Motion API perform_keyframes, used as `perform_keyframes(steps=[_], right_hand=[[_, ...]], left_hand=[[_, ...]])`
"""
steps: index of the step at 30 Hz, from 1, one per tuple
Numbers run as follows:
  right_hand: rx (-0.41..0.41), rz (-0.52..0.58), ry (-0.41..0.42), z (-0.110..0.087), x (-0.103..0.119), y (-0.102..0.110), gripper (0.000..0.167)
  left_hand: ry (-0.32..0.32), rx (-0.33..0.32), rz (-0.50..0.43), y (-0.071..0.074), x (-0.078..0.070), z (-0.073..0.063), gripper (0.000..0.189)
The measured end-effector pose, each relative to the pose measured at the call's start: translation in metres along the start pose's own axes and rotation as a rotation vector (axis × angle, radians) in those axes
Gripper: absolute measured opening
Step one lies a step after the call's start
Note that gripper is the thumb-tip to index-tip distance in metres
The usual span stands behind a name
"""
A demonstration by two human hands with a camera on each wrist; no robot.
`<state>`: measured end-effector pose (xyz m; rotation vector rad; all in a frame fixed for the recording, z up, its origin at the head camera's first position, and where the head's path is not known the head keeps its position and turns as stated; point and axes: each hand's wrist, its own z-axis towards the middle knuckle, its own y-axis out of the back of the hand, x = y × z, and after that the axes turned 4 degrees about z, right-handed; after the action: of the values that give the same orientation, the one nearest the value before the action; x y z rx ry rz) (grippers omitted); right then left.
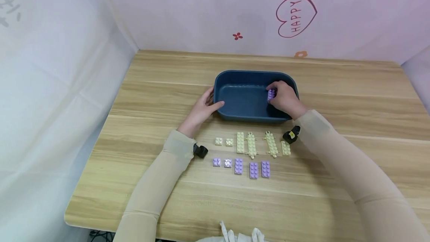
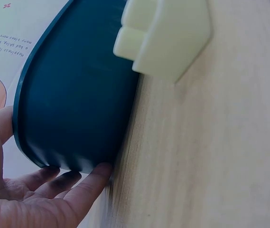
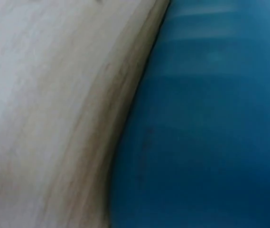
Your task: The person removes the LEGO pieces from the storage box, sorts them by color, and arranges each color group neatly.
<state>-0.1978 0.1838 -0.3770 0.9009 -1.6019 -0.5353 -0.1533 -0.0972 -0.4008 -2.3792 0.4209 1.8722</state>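
Note:
A dark blue bin (image 1: 242, 118) stands on the table. My left hand (image 1: 202, 106) holds its left end, thumb over the rim and fingers along the outer wall; the left wrist view shows those fingers (image 2: 89, 190) against the bin wall (image 2: 78, 85). Inside the bin's right part, my right hand (image 1: 283, 98) pinches a purple building brick (image 1: 271, 95), partly hidden by the fingers. The right wrist view is blurred, showing the bin's outside (image 3: 210, 133) but no hand. In front of the bin lie cream bricks (image 1: 240, 143), cream axle pieces (image 1: 251, 145) and purple bricks (image 1: 239, 166).
Two small cream bricks (image 1: 218, 141) and two small purple bricks (image 1: 216, 162) lie at the left ends of their rows. A cream brick (image 1: 286, 148) sits near the right wrist camera (image 1: 291, 134). The wooden table (image 1: 161, 96) meets a printed cloth (image 1: 188, 18) behind.

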Motion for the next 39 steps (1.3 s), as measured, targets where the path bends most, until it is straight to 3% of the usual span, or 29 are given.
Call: perform_keyframes(steps=[13,21,33,39], right_hand=[[-0.035,0.204,0.032,-0.010,0.003,0.007,0.044],[-0.040,0.310,0.018,-0.027,0.014,0.014,0.050],[0.016,0.422,0.004,-0.076,0.022,0.015,0.051],[-0.025,0.488,0.043,-0.108,0.016,0.016,0.052]], left_hand=[[0.002,-0.014,0.018,-0.002,0.001,0.001,0.072],[-0.001,-0.014,0.012,-0.002,0.001,0.000,0.070],[0.037,-0.013,0.012,0.000,0.004,0.003,0.071],[0.038,-0.014,0.004,0.001,0.002,0.003,0.072]])
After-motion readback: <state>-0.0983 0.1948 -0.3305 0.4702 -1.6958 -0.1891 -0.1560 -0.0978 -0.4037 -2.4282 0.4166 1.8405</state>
